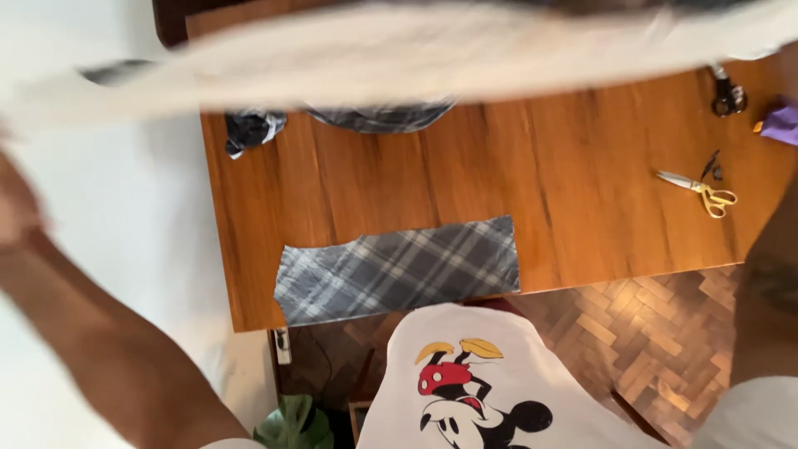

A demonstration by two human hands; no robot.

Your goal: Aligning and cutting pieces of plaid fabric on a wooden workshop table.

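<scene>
A pale cloth (399, 58), blurred, is stretched across the top of the view above the wooden table (582, 191). The left hand (17, 204) is raised at the left edge (grip cannot be told); the right hand is out of view. Below, a grey plaid piece (399, 270) lies flat near the table's front edge, yellow-handled scissors (702, 191) well apart.

We have one view only, from the camera on our head, tilted steeply down over our white printed shirt (465, 374) toward the brown wooden table (582, 166) and herringbone parquet floor (665, 333). A blurred pale cloth band (416, 58) crosses very near the lens, the tabletop lying farther below.
</scene>
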